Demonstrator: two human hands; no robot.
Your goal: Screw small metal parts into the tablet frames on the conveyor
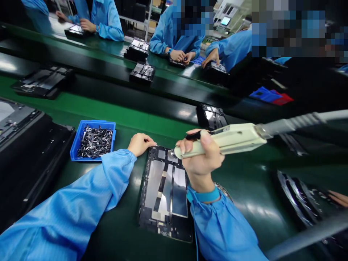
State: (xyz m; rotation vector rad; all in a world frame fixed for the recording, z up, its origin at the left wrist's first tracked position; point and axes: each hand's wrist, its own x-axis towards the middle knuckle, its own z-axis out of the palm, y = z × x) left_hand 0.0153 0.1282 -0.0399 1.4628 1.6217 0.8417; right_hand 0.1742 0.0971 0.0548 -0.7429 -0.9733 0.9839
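Note:
A black tablet chassis [163, 192] with silver panels lies on the green bench between my arms. My right hand [201, 156] is wrapped round a cream electric screwdriver [231, 139], whose tip meets the chassis's far edge. My left hand [140, 144] rests closed at the chassis's far left corner, fingers curled and pinched against it; what they hold, if anything, is too small to see. Both arms wear blue sleeves.
A blue tray [92, 140] of small dark parts sits left of my left hand. Black chassis stacks stand at far left [27, 145] and right [304, 199]. Another chassis [212, 116] lies beyond. Several people in blue coats work across the conveyor [108, 108].

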